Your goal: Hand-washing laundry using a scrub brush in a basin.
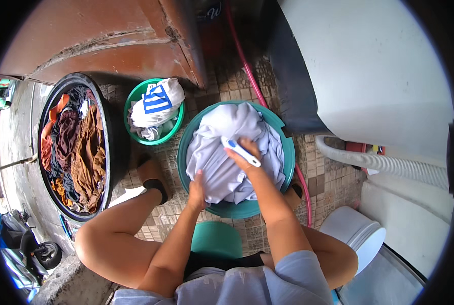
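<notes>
A green plastic basin (pixel 288 152) stands on the tiled floor in front of me, heaped with pale lavender-white cloth (pixel 227 122). My right hand (pixel 246 152) is closed around a white and blue scrubbing brush (pixel 242 152) over the cloth; the brush's bristles are hidden. At the near left side of the basin, my left hand (pixel 197 190) grips an edge of the cloth, thumb on top.
A black tub (pixel 110 152) of mixed dark, brown and orange clothes stands at the left. A small green basin (pixel 181 118) holds white laundry. A pink hose (pixel 255 85) runs behind the large basin. A grey corrugated hose (pixel 383 162) and a lidded white bucket (pixel 351 228) are at the right.
</notes>
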A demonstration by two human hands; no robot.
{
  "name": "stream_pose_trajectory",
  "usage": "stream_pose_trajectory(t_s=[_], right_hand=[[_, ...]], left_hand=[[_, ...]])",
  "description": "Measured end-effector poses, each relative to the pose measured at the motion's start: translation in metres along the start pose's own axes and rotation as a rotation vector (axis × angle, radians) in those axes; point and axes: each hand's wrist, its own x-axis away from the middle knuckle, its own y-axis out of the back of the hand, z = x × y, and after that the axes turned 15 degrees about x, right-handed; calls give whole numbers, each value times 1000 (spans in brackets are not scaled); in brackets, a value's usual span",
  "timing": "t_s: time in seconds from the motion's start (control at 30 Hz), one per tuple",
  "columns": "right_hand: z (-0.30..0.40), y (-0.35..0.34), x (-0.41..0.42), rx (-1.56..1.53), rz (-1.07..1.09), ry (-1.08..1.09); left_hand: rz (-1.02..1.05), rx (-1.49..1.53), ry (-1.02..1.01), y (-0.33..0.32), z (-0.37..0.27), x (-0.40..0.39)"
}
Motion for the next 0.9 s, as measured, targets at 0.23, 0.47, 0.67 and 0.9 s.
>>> stream_pose_trajectory(t_s=[0.23, 0.47, 0.67, 0.9], right_hand=[[49, 40, 52, -619, 170, 38], [5, -6, 37, -141, -174, 3], [71, -32, 75, -794, 53, -84], [-27, -13, 60, -427, -58, -137]], left_hand=[[-121, -49, 30, 6, -20, -7], [-15, -289, -183, 2, -12, 2], [-93, -113, -39, 8, -15, -12], [88, -17, -157, -13, -10, 9]])
